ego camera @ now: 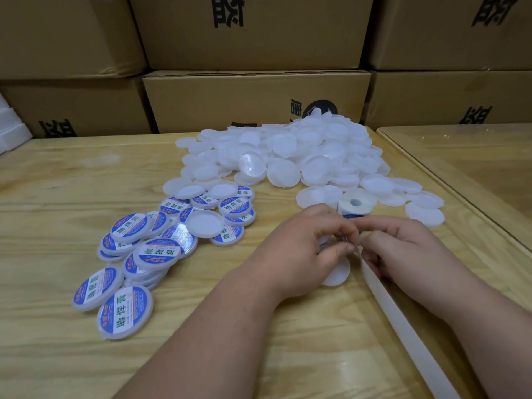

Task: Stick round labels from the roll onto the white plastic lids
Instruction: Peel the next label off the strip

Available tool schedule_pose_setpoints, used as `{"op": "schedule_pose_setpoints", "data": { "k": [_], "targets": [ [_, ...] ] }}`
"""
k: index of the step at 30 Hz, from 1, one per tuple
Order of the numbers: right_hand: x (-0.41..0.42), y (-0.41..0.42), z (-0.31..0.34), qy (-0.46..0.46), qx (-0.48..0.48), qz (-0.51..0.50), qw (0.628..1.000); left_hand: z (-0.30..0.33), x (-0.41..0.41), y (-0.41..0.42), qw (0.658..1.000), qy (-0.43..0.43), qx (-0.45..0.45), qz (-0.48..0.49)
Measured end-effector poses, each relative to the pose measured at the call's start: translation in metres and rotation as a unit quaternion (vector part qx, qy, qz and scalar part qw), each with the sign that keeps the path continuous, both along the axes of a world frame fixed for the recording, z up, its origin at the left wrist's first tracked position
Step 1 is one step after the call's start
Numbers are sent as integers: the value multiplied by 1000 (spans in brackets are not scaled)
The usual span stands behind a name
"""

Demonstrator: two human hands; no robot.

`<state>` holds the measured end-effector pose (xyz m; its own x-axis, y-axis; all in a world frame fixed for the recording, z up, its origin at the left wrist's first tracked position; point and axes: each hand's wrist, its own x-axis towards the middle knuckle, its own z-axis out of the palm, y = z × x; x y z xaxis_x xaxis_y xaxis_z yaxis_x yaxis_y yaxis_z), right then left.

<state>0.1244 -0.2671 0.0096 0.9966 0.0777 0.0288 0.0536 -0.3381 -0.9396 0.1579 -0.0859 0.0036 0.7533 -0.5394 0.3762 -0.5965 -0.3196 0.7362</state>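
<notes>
A roll of labels point(355, 204) stands on the wooden table point(57, 211) just behind my hands, and its white backing strip point(403, 321) trails toward the lower right. My left hand point(299, 251) and my right hand point(403, 249) meet at the fingertips over the strip's upper end; both pinch there, and what they pinch is hidden by the fingers. A white lid point(336, 273) lies partly under my left hand. A large heap of bare white lids point(288, 151) fills the back of the table. Labelled lids point(138, 254), blue and white with printed characters, lie spread at the left.
Stacked cardboard boxes point(253, 102) wall off the back of the table. A second table point(475, 159) adjoins on the right, with a seam between the two. White foam pieces point(8, 125) sit at the far left edge.
</notes>
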Motion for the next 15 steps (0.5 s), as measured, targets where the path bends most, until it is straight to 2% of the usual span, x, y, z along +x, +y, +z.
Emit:
{"op": "schedule_pose_setpoints", "data": {
  "k": [5, 8, 10, 15],
  "targets": [
    [1, 0, 2, 19, 24, -11, 999, 0, -1, -3, 999, 11, -2, -35],
    [-1, 1, 3, 0, 47, -35, 998, -1, -1, -4, 999, 10, -8, -39],
    [-2, 2, 5, -7, 32, -42, 999, -2, -1, -4, 999, 8, -27, -22],
    [0, -3, 9, 43, 4, -37, 998, -4, -1, -3, 997, 57, -38, 38]
  ]
}}
